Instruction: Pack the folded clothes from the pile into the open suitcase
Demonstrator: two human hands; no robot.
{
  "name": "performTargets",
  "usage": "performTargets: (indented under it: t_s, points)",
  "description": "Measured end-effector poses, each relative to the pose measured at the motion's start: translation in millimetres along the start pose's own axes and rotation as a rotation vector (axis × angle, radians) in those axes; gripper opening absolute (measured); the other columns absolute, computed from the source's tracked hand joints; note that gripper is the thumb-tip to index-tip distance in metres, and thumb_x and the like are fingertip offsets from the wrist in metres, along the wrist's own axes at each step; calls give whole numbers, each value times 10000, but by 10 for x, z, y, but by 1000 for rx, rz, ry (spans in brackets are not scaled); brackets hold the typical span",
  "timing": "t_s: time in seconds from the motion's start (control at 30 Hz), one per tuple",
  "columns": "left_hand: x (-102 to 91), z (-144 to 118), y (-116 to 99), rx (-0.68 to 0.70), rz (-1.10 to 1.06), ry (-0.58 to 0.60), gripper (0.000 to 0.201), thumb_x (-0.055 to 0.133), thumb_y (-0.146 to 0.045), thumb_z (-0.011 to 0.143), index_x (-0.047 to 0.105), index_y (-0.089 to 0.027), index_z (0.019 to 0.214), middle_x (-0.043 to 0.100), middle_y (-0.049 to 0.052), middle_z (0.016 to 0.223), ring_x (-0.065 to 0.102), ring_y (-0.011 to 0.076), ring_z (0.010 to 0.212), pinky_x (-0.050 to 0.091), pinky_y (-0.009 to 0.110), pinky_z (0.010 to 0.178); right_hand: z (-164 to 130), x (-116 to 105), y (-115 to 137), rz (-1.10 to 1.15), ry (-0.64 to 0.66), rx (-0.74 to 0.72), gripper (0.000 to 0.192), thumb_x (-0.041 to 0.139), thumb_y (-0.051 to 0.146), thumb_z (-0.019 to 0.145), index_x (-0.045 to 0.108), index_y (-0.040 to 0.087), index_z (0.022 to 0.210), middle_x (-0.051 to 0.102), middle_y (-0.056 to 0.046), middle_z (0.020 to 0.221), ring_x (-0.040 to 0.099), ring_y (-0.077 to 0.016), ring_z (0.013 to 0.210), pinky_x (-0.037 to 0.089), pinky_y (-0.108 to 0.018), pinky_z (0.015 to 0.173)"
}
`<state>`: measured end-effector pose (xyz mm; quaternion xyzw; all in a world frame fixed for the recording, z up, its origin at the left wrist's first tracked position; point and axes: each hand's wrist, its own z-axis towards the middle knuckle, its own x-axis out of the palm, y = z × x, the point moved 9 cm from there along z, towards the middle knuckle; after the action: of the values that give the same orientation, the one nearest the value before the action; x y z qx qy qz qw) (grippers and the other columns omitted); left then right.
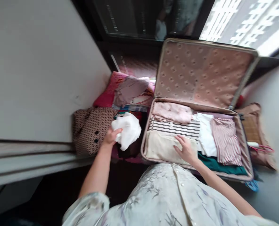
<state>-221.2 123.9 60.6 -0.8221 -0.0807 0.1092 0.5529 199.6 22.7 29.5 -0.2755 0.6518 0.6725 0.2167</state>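
Observation:
A crumpled white garment hangs from my left hand, whose fingers are closed on its left edge, to the left of the suitcase. My right hand lies with fingers apart on a folded cream garment at the front left of the open suitcase. Behind that garment are a black-and-white striped piece and a folded pink one. On the suitcase's right side lie a white garment, a pink striped garment and a dark green cloth.
The suitcase's lid stands raised against the window. Left of it are a patterned brown bag, a pink cushion-like item and a mauve cloth. A beige bag rests at the right, beside a wall.

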Motion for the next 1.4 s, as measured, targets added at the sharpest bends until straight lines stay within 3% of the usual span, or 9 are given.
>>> performTargets:
  t_s: [0.17,0.37,0.6,0.8,0.9,1.07,1.17,1.27,1.4]
  points:
    - [493,-442,-337,-5,58,297,540,903,-361,536,721,-306,1041,796,-4,918,753,264,841,603,305,691,227,220,16,727,169,253,838,747,673,777,493,329,1498,497,-116,1554,541,-284,1358,462,-504,1115]
    - [2178,-1073,-278,-181,65,880,545,949,-275,416,745,-147,905,765,36,787,693,188,670,569,262,637,-34,283,-362,1363,359,478,859,650,875,661,701,232,1229,747,-104,1211,599,-340,1295,483,-526,1087]
    - [3497,-915,-15,-193,193,1076,404,874,-240,508,732,-101,861,713,52,726,648,163,596,507,231,551,-531,-917,-1171,1348,74,434,841,829,692,599,666,232,1285,760,-103,1176,699,-308,1133,564,-447,954]
    - [4695,-757,-226,-74,343,1176,471,781,-140,612,719,-89,1076,741,79,862,707,243,746,560,300,659,-372,-2045,-1773,1153,-313,405,711,896,295,606,651,239,1271,774,-58,1061,723,-197,808,572,-307,714]
    - [5230,-468,-381,172,541,1028,495,759,-107,685,690,-99,1175,749,115,1044,727,289,934,591,375,835,-224,-2427,-2169,1008,-451,373,812,842,331,635,564,261,1394,723,-85,1258,715,-230,985,585,-361,836]
    - [5653,-384,-69,565,1052,596,754,810,-139,769,533,-116,1471,372,265,1613,289,466,1522,250,649,1223,-153,-2619,-2690,115,-434,545,908,714,408,763,388,181,1579,475,-200,1561,488,-375,1382,403,-586,1126]
    - [5793,-899,602,764,1289,735,860,821,-399,827,443,-261,1587,140,163,1740,-4,486,1586,39,746,1219,-25,-2420,-2601,-368,-355,448,795,594,495,909,358,221,1617,273,-212,1679,247,-444,1524,277,-709,1137]
    - [5799,-1339,1135,849,1297,830,711,605,-573,959,419,-341,1604,135,114,1750,-45,473,1590,-40,782,1185,89,-1972,-2481,-558,-227,264,654,456,537,995,423,280,1596,196,-184,1712,135,-458,1555,261,-726,1125]
    - [5904,-1278,1418,763,1237,922,731,547,-592,971,371,-321,1627,152,128,1744,-8,478,1590,-17,777,1188,145,-1579,-2709,-613,-160,233,655,320,580,1015,445,290,1589,268,-214,1680,160,-488,1539,227,-792,1085]
